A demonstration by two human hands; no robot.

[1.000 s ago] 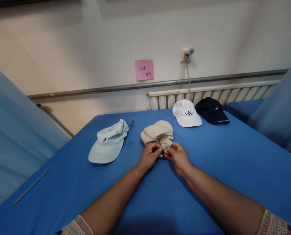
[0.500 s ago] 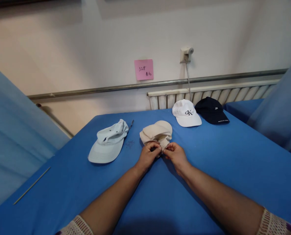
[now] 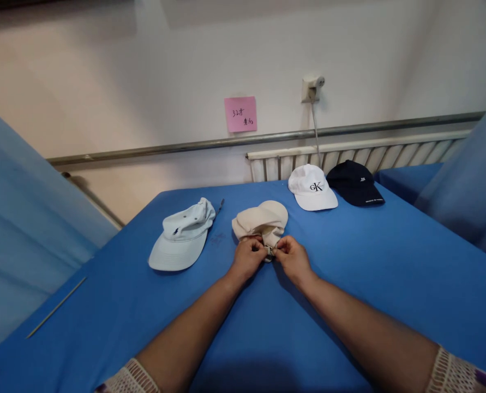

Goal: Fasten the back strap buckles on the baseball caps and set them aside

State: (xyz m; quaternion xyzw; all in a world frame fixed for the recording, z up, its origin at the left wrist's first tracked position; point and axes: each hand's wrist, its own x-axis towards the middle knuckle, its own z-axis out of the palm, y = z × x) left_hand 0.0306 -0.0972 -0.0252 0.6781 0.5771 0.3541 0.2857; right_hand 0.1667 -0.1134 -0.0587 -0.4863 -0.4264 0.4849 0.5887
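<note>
I pinch beige cap (image 3: 257, 219) at back strap (image 3: 269, 252) — left grip (image 3: 246, 258), right grip (image 3: 297, 263) both closed, likely steadying strap.

One view: head cam. Sits above the wearer's forearms (image 3: 193, 316), facing forward, pitched down across the blue worktop (image 3: 328, 256) to the wall (image 3: 177, 82). Wide framing, wall filling the upper part; beige baseball cap (image 3: 257, 219) fairly near, just below centre.
</note>
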